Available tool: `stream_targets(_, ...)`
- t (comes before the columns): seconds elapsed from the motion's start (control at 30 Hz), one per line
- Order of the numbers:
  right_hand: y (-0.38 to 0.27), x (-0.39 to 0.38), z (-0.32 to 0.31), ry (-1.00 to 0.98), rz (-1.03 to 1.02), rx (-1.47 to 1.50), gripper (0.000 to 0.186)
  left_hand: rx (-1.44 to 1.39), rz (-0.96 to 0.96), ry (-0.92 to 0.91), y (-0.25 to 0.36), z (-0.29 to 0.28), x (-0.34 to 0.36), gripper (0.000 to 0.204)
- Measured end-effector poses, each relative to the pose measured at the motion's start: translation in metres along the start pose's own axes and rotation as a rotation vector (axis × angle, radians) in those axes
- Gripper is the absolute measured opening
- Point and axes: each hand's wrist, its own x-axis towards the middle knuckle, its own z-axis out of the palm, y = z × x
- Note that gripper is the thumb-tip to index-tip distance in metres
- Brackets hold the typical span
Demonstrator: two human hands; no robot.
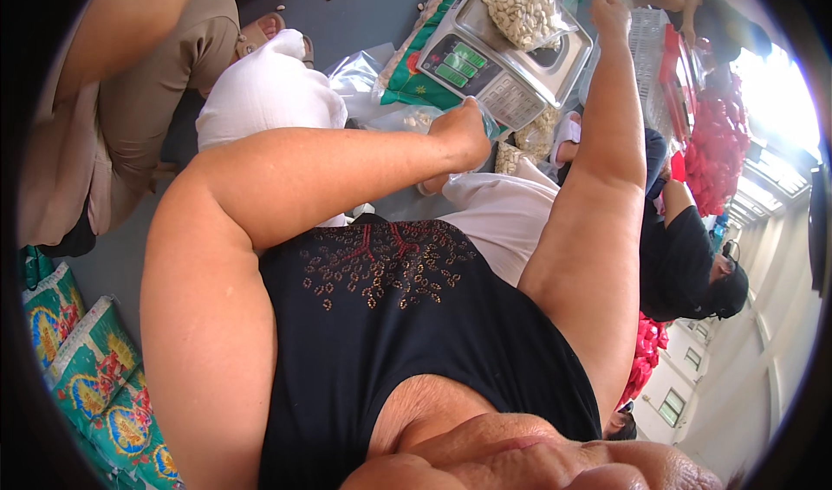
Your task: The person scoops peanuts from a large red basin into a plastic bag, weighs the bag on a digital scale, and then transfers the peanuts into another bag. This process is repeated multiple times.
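My left hand is closed around the edge of a clear plastic bag, which has a few pale pieces in it. It is beside the keypad side of a digital scale. On the scale's metal pan lies a clear bag of pale, clove-like pieces. My right arm stretches past the scale, and my right hand is closed near the pan's far right corner. Whatever that hand may hold is too small to see. More filled clear bags lie just below the scale, partly hidden by my left hand.
The scale rests on a green and white sack. White plastic baskets stand right of my right hand. A person in beige trousers is close on the left, above stacked green sacks. Another person in black sits at right near red net bags.
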Motion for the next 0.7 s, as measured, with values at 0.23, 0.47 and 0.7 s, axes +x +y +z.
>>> stream_targets(0.23,-0.014,-0.031,0.002,0.047,0.216,0.121,0.052,0.012,-0.032,-0.023,-0.004,0.002,0.005,0.044)
stream_targets(0.47,-0.006,-0.036,0.010,-0.035,0.226,0.247,0.066,0.026,-0.063,-0.061,-0.001,0.000,0.001,0.057)
stream_targets(0.7,-0.025,-0.058,0.014,-0.314,0.531,0.430,0.086,0.038,-0.065,-0.088,-0.002,0.000,0.000,0.065)
